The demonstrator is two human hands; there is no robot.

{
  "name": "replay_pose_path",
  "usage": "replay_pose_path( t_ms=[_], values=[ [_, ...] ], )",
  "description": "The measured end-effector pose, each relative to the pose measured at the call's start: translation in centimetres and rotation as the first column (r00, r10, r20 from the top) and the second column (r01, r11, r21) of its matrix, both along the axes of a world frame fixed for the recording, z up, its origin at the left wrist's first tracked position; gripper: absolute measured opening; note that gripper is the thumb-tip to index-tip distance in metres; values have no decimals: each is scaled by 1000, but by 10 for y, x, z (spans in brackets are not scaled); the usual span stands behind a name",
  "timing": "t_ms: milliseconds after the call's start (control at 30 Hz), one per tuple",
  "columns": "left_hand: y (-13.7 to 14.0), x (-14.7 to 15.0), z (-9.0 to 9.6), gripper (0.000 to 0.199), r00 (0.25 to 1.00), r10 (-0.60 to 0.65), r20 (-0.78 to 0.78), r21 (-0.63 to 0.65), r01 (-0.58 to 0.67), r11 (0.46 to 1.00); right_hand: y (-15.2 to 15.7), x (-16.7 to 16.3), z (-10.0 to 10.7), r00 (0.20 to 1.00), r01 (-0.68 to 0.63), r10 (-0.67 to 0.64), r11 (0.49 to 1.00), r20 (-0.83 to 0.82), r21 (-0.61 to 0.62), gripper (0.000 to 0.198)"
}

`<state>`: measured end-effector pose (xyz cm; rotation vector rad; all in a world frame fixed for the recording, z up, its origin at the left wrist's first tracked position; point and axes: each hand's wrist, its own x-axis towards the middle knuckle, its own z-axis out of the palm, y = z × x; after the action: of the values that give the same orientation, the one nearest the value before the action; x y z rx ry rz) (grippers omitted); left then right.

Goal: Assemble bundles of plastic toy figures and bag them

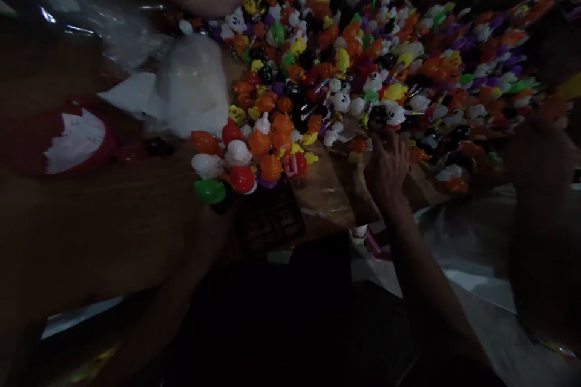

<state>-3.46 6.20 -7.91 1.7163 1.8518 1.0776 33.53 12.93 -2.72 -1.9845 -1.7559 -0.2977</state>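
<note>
Although the light is poor, I can make out the brown table [136, 205] before me, its far and right parts covered by a heap of small plastic toys [345, 57]. A clear plastic bag [193, 84] stands left of the heap. Near me lies a dark gridded tray [272, 217], a cluster of toys [259, 144] at its far side. My right hand [389, 163] reaches to the heap's near edge, fingers bent; whether they grip anything I cannot tell. My left hand [213, 217] is in shadow left of the tray, its grip likewise hidden. I judge this a picking-out step; the next move calls for a fingertip pinch, since the toys crowd together. The green toy [209, 191] beside my left hand has its long axis left to right. Just beyond my right fingertips sits a white ghost-like toy [394, 113]; which way it points is unclear.
</note>
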Motion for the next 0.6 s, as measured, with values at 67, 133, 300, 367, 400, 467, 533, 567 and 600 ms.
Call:
replay_pose_path(
  t_ms=[67,133,300,367,400,467,533,567,600],
  values=[
    [-3,2,5,45,999,34,-26,-2,-34,999,19,4,-1,999,53,-50,986,19,-158,42],
    [-2,4,7,36,998,29,-48,6,-28,1000,37,4,-4,995,103,-97,957,33,-272,34],
    [4,0,3,19,993,24,-114,-1,-25,1000,44,-13,4,998,51,-49,994,29,-98,37],
    [2,2,6,18,990,19,-137,73,-9,997,20,-24,19,998,-64,64,997,-4,37,42],
    [-1,5,8,21,989,12,-148,106,4,994,4,-29,26,988,-154,155,984,-6,87,44],
    [-5,12,12,24,985,2,-173,138,22,990,-31,-41,35,927,-373,374,922,10,109,42],
    [-8,18,15,24,983,-6,-185,125,30,992,-59,-52,35,857,-515,516,856,-7,37,37],
    [-9,21,15,25,984,-10,-179,110,30,993,-69,-56,31,835,-550,550,835,-23,-26,36],
    [-9,24,14,27,986,-20,-166,93,36,995,-76,-60,25,825,-565,565,819,-35,-97,35]
  ],
)
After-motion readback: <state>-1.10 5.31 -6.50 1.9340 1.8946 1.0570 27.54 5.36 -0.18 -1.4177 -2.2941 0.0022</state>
